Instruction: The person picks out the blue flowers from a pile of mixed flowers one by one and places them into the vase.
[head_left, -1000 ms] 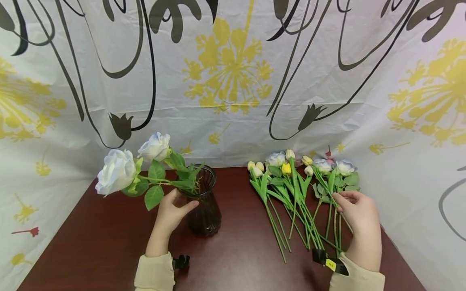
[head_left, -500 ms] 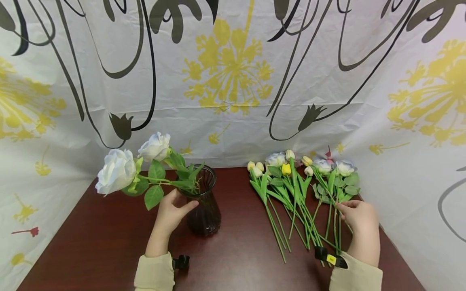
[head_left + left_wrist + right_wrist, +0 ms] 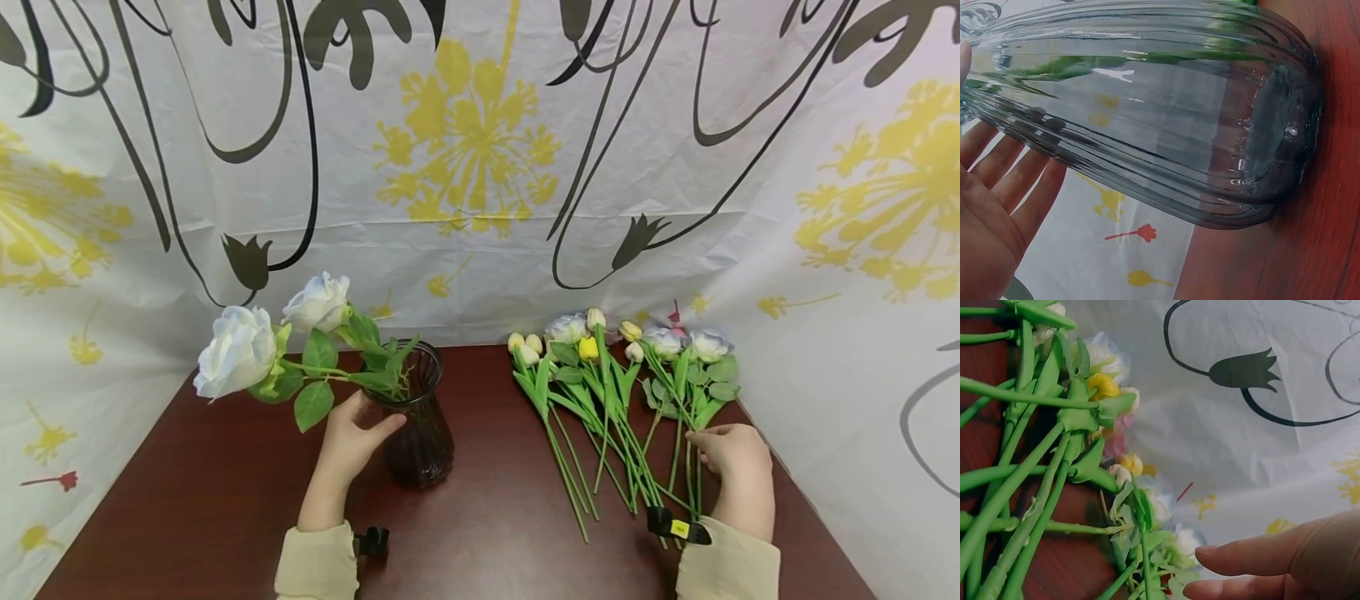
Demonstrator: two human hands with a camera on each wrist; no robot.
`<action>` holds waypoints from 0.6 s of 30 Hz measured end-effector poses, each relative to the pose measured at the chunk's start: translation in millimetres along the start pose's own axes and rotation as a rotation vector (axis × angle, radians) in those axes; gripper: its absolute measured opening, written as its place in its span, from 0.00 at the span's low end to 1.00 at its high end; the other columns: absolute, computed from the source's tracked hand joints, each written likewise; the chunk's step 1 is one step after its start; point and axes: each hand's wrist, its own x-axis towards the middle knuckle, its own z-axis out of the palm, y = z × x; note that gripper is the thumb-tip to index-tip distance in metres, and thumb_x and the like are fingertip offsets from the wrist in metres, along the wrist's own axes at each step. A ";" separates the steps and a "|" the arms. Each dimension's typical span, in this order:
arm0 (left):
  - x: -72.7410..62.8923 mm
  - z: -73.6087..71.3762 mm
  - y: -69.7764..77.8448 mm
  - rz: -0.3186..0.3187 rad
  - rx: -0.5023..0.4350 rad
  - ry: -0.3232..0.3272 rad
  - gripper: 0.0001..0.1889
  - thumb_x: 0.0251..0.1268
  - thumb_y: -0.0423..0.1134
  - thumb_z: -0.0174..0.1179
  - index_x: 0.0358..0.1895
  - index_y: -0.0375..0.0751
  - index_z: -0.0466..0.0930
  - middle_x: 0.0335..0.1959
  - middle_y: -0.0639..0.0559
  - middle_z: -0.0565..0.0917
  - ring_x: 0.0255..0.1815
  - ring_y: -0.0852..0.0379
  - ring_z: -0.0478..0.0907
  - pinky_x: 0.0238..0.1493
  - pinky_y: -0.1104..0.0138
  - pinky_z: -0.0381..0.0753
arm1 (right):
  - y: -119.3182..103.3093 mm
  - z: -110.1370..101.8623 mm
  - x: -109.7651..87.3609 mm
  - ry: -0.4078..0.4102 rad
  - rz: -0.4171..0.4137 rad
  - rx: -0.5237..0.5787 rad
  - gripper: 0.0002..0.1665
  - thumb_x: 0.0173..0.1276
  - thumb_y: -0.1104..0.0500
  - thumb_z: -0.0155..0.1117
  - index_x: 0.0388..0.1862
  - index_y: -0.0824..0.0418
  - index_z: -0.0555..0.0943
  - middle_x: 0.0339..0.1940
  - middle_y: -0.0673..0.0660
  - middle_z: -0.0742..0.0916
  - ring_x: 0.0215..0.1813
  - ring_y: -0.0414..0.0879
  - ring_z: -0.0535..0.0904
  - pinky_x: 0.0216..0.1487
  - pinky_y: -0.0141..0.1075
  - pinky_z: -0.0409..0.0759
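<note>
A dark, ribbed glass vase (image 3: 422, 450) stands on the table, and my left hand (image 3: 351, 442) grips it near the neck. In the left wrist view, fingers curl behind the clear ribbed wall of the vase (image 3: 1154, 119). Two pale blue-white roses (image 3: 238, 350) lean out of its mouth to the left. My right hand (image 3: 735, 458) is at the right side of a spread of stems (image 3: 637, 467). In the right wrist view, two extended fingers (image 3: 1254, 553) lie close to the flower stems (image 3: 1144, 556), with no stem visible between them.
White and yellow tulips (image 3: 588, 348) lie with more pale roses (image 3: 708, 344) on the right of the reddish-brown table (image 3: 487, 517), heads toward the back. A printed white cloth (image 3: 465, 275) hangs behind and at both sides.
My right hand has moved slightly down and toward me along the stems, its fingers now lower than the leaves. The left hand, vase and roses hold their places.
</note>
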 end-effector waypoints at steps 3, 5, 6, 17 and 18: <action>-0.4 0.1 -0.6 0.003 -0.003 0.000 0.26 0.55 0.28 0.68 0.59 0.32 0.76 0.54 0.37 0.79 0.56 0.43 0.74 0.53 0.46 0.74 | 1.9 1.3 1.0 0.002 0.009 -0.023 0.23 0.69 0.51 0.59 0.44 0.74 0.81 0.17 0.53 0.83 0.25 0.50 0.77 0.26 0.39 0.69; -0.5 0.0 -1.0 0.006 -0.004 0.000 0.26 0.55 0.28 0.68 0.59 0.32 0.76 0.54 0.38 0.80 0.55 0.47 0.75 0.53 0.47 0.74 | 3.3 2.2 1.7 0.002 0.015 -0.030 0.22 0.68 0.52 0.59 0.42 0.73 0.82 0.17 0.53 0.82 0.24 0.51 0.77 0.26 0.39 0.69; -0.6 -0.1 -1.3 0.007 -0.006 0.000 0.25 0.55 0.28 0.68 0.59 0.32 0.76 0.54 0.38 0.80 0.55 0.49 0.75 0.53 0.47 0.74 | 3.9 2.6 2.2 0.003 0.017 -0.032 0.22 0.68 0.52 0.60 0.42 0.73 0.82 0.17 0.53 0.82 0.25 0.51 0.78 0.26 0.39 0.70; -0.2 0.0 -4.0 0.046 -0.012 -0.001 0.24 0.56 0.27 0.67 0.58 0.32 0.77 0.52 0.39 0.81 0.51 0.59 0.76 0.51 0.49 0.76 | 9.8 7.4 8.5 -0.014 0.051 0.010 0.28 0.66 0.53 0.62 0.49 0.78 0.76 0.21 0.58 0.84 0.28 0.52 0.80 0.30 0.44 0.76; -0.2 0.1 -4.0 0.047 -0.007 -0.002 0.24 0.56 0.27 0.67 0.58 0.32 0.77 0.52 0.40 0.81 0.51 0.60 0.76 0.51 0.50 0.76 | 10.2 8.0 8.9 -0.015 0.053 0.011 0.28 0.66 0.53 0.62 0.49 0.79 0.75 0.22 0.59 0.84 0.28 0.53 0.80 0.31 0.45 0.77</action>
